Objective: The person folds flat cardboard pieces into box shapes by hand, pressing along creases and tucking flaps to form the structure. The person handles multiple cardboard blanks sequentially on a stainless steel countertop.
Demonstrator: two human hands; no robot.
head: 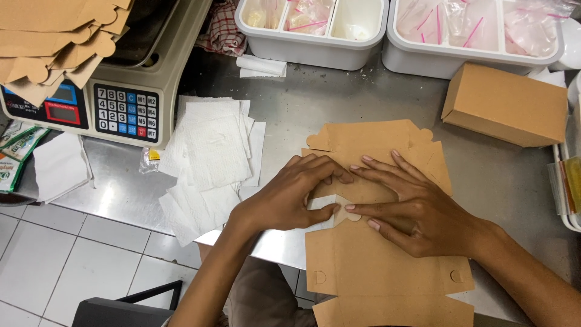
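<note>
Here, a flat brown cardboard box blank point(375, 242) lies unfolded on the steel table point(315, 103), its near end hanging over the table edge toward the person. Both hands press down on its middle, fingers spread and flat, gripping nothing. The left hand point(290, 194) bears on a folded flap, thumb and forefinger framing a small white gap; the right hand point(417, 209) lies just beside it, fingertips touching those of the left. Just left of the blank, a loose heap of white paper napkins point(212, 163) crowds the left wrist. Beyond that stands a digital scale point(121, 109) with more brown blanks point(54, 42) stacked on its pan. At the far edge sit two white bins point(315, 51) holding small plastic bags, and a made-up brown box point(505, 103) rests to the right, well apart from the hands.
</note>
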